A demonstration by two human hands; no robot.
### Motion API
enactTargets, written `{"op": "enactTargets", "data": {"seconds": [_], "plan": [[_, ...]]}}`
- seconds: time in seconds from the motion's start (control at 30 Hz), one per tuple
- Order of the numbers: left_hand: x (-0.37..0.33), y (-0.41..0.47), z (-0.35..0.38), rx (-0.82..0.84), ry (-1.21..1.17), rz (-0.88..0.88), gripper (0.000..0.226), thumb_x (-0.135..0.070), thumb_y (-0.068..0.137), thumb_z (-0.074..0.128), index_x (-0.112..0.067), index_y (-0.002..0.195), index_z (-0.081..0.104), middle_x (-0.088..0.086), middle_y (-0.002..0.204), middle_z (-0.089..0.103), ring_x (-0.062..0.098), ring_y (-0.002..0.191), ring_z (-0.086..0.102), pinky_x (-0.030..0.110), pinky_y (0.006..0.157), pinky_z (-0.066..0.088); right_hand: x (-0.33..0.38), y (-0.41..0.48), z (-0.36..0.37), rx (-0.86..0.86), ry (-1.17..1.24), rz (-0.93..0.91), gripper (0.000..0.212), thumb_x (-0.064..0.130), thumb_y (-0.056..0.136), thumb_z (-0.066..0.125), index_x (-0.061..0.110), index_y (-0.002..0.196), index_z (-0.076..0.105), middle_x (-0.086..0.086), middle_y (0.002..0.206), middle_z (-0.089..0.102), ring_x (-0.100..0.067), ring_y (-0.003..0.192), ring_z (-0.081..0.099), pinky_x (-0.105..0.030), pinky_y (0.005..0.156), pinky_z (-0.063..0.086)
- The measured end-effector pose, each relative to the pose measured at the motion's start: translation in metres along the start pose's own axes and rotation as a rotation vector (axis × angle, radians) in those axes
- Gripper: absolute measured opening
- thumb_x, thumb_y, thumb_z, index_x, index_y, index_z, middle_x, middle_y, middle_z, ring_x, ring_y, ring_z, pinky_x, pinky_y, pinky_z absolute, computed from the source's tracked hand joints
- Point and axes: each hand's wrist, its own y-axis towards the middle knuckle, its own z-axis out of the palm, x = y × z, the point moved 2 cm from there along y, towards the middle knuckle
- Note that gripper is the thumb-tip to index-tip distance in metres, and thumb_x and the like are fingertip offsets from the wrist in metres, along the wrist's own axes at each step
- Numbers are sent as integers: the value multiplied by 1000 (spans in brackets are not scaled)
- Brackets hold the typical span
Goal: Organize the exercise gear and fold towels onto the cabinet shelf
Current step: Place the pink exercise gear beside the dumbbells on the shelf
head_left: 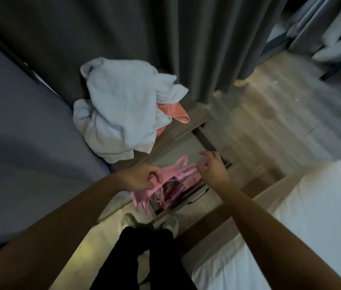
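Pinching tangled pink elastic exercise bands (169,174) in the curled left hand (142,177), hovering the right hand (213,169) loosely spread just beside them.

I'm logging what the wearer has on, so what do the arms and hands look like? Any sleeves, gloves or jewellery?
Both are bare. The left forearm and right forearm show no sleeve as far as the picture reaches. The left hand and right hand wear no gloves. No watch, bracelet or ring shows, though the picture is dim and slightly blurred.
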Motion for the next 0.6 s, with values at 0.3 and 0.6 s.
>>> {"op": "enactTargets", "data": {"seconds": [0.3, 0.6], "plan": [[18, -85, -1, -322, -546, -149, 25, 13, 85, 60, -6, 100, 66, 2, 87, 62, 0, 65, 59, 13, 55, 45, 97, -64, 49, 521, 469, 275, 23, 28, 97, 56, 11, 94, 70, -9, 91, 71, -19, 77, 66, -28, 66, 54], [80, -177, 8, -537, -928, -230, 25, 18, 90, 50, -5, 93, 58, 12, 84, 61, 12, 58, 63, 19, 54, 54, 199, -117, 114, 715, 562, 79, 24, 15, 96, 60, -2, 111, 66, -15, 99, 67, -21, 85, 63, -23, 67, 51]]}}
